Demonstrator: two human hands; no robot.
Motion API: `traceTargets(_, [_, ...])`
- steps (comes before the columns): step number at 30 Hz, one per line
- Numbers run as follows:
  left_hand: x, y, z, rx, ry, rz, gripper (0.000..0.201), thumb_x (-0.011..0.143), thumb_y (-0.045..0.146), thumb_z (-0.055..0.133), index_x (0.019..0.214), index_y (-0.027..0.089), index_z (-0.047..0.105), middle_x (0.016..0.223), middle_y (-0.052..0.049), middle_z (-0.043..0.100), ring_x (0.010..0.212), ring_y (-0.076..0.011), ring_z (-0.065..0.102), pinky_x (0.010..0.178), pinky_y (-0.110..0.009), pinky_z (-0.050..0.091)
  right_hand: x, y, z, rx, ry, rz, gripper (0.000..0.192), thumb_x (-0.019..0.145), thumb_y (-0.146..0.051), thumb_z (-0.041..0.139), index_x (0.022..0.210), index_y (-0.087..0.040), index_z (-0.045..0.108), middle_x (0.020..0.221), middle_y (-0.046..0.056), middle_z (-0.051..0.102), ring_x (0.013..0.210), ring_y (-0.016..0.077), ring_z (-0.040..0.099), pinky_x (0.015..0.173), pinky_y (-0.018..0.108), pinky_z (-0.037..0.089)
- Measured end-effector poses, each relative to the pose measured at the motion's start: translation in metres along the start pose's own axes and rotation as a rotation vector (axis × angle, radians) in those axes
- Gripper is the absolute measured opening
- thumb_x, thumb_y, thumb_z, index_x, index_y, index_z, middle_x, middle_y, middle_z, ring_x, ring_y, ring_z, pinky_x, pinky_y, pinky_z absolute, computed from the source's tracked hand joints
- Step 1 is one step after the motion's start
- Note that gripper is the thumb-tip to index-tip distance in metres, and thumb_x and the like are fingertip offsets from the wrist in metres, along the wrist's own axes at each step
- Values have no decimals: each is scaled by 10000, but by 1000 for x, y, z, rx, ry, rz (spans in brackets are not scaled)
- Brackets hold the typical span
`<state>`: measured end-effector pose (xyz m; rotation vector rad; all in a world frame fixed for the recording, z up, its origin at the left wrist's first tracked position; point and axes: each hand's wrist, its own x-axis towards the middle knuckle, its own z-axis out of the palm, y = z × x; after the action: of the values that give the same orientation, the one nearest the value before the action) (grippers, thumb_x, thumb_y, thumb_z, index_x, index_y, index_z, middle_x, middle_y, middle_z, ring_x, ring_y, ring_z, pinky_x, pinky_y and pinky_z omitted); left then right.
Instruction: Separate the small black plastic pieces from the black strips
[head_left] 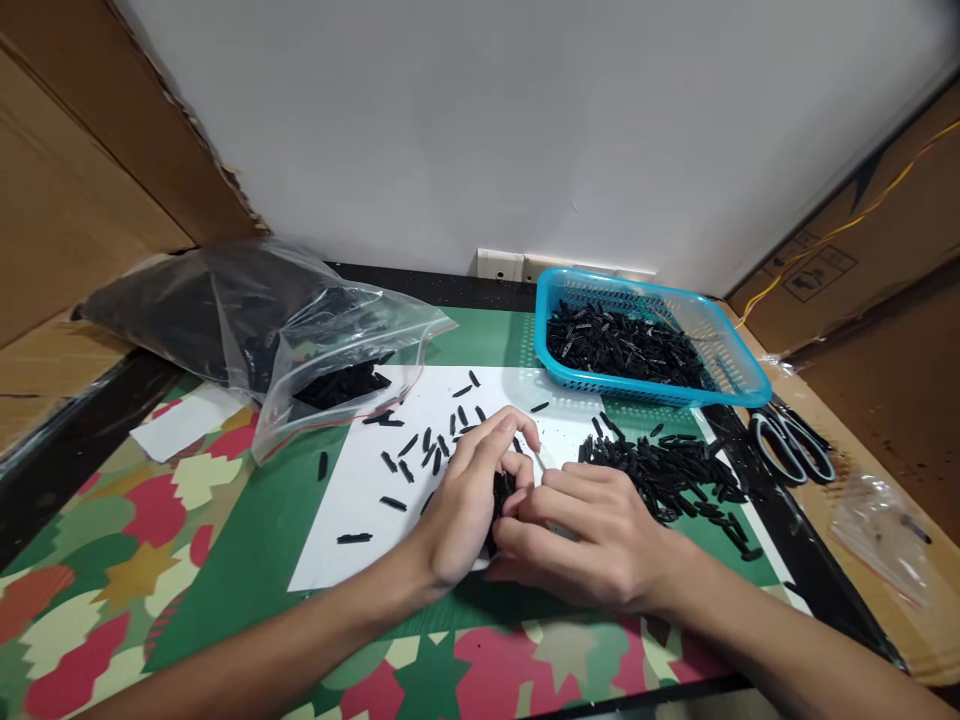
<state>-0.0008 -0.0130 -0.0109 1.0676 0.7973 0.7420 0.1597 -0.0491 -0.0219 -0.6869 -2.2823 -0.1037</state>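
Hands, two, met at the centre of the white sheet (360,520). The left hand (469,500) is set on its edge, palm turned right, fingers curled closed around a bunch of small black pieces (500,492) kept in the palm. The right hand (592,535) is laid knuckles up, touching the left; its fingertips (517,500) are pinched at that same bunch.

Count, left to right: one clear zip bag (300,330) of black pieces, lying open-mouthed on the mat; about twenty loose pieces (409,465) scattered over the sheet; one heap (667,470) just right of the hands, too many to be counted; one blue basket (739,375) partly filled with the same pieces; one pair of scissors (791,445); one small empty bag (881,530).

Surroundings: patterned green mat (225,560), cardboard on both sides. The bunch is largely hidden by the fingers.
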Motion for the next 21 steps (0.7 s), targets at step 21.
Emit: traceTargets(21, [-2, 9, -4, -165, -127, -168, 333, 1031, 548, 547, 890, 251, 497, 502, 115, 370, 364, -47, 244, 342, -104, 185, -5, 18, -26, 381, 294, 466, 214, 907, -38, 763, 1066, -177, 798, 915, 52, 758, 775, 150, 710, 694, 273, 578])
